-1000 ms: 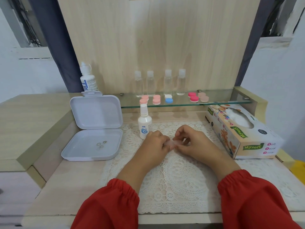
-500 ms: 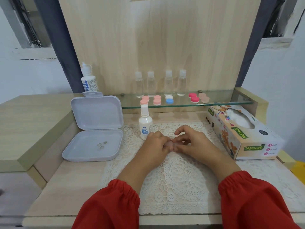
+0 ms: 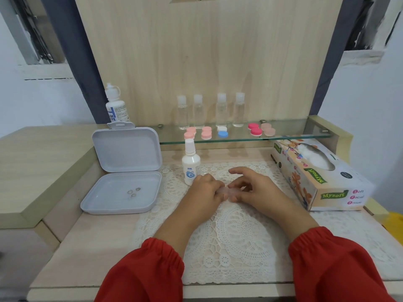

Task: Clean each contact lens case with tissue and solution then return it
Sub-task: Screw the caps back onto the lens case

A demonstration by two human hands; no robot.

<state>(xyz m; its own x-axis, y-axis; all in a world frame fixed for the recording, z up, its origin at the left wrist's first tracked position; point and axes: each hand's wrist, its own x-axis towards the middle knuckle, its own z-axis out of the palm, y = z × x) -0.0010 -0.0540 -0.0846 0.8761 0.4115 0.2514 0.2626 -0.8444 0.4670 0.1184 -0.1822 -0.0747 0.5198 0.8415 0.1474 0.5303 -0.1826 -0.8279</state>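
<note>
Bright, even, soft-shadowed indoor light; wide-angle bending at edges; slight softness.

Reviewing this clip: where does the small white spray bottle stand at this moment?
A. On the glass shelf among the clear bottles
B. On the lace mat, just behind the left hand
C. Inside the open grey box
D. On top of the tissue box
B: the white spray bottle stands upright on the lace mat, right behind the left hand and below the glass shelf.

Both hands meet over a lace mat: the left hand and right hand pinch a small pale case between them. A white bottle stands just behind the left hand, an open box at left, a tissue box at right.
</note>
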